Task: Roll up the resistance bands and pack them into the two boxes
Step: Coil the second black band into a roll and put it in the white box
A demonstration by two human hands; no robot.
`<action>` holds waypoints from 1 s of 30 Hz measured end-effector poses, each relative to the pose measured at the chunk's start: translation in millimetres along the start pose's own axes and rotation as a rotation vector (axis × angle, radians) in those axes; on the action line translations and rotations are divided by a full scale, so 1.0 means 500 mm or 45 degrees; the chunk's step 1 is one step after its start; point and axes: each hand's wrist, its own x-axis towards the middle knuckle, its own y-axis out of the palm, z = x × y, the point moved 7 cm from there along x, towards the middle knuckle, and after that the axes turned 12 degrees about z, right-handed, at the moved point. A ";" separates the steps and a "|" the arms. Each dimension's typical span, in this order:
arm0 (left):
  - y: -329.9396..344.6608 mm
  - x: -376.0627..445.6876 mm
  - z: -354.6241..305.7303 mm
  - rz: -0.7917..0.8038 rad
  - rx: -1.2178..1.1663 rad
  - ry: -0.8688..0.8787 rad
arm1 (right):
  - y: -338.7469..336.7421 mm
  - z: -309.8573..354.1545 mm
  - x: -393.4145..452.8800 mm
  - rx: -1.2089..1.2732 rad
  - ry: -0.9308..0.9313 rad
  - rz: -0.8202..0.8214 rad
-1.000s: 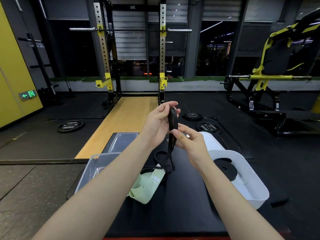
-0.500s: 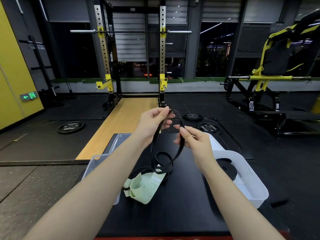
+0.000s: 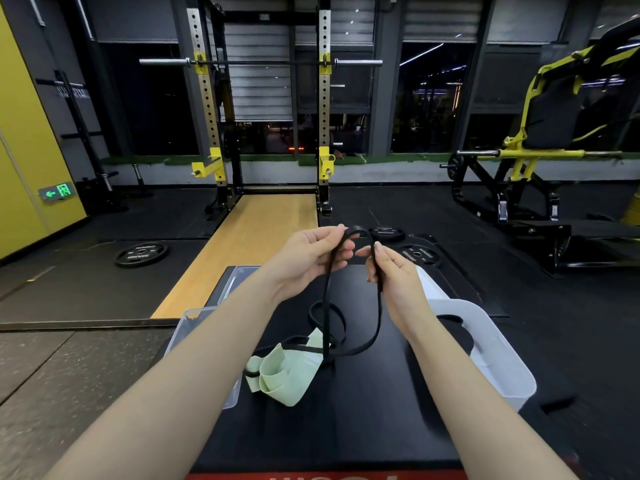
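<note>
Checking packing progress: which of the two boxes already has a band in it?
The white box on the right: a rolled black band lies inside. The clear box on the left shows none.

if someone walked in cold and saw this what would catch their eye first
Probably the two bare hands raised mid-frame, the left hand and right hand pinching a black resistance band whose loops hang down to the black mat. Next, the pale green band crumpled under those loops, between a clear box on the left and a white box on the right.
</note>
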 end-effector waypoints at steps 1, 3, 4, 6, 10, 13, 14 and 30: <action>0.003 0.000 0.000 0.015 0.000 0.004 | 0.002 -0.002 0.001 -0.001 0.000 0.007; 0.006 -0.001 0.000 0.033 -0.008 0.013 | 0.009 -0.003 0.005 0.000 0.008 0.019; 0.006 -0.001 0.000 0.025 -0.008 0.024 | 0.012 -0.003 0.008 0.018 0.007 0.017; 0.001 0.000 -0.002 -0.021 -0.010 0.050 | 0.016 0.003 0.013 0.081 -0.014 -0.011; -0.013 0.005 -0.016 -0.126 -0.023 0.132 | 0.031 0.030 0.017 -0.043 -0.089 -0.011; -0.018 0.007 -0.027 -0.224 0.041 0.179 | 0.052 0.035 0.016 -0.110 -0.092 0.055; -0.019 0.007 -0.029 -0.262 0.092 0.189 | 0.057 0.034 0.016 -0.130 -0.076 0.074; -0.014 -0.002 -0.072 -0.446 0.433 0.291 | 0.057 0.047 0.024 0.038 -0.040 0.091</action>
